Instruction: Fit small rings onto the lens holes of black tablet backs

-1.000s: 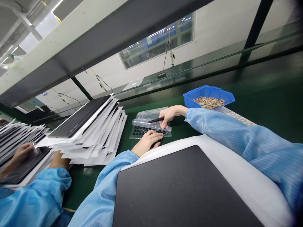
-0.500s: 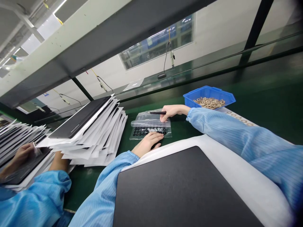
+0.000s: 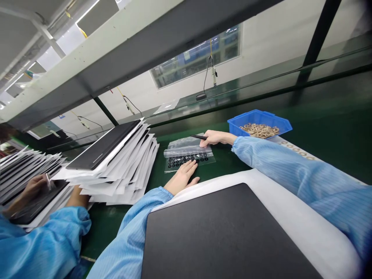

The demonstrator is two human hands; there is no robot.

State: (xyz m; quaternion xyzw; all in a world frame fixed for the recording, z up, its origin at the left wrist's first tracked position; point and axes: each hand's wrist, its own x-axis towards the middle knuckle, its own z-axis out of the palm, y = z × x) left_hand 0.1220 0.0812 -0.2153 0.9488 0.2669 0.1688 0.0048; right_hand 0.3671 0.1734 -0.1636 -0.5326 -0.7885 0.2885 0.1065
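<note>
Bag (image 3: 188, 155) on bench (image 3: 325, 135): bin (image 3: 236, 129) at 2 o'clock, stack (image 3: 122, 170) 9, panel (image 3: 221, 232) 6. Left hand (image 3: 183, 177) on bag's near edge; right hand (image 3: 214, 137), stylus (image 3: 199, 136) at 1.

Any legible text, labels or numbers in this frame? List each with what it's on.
Nothing reads clearly.
Black panel atop the stack: short white print by its edge, too small to read.
Blue tag on the far wall: blurred.
Blue bin, clear bag, black stick in the right hand: no print visible.
</note>
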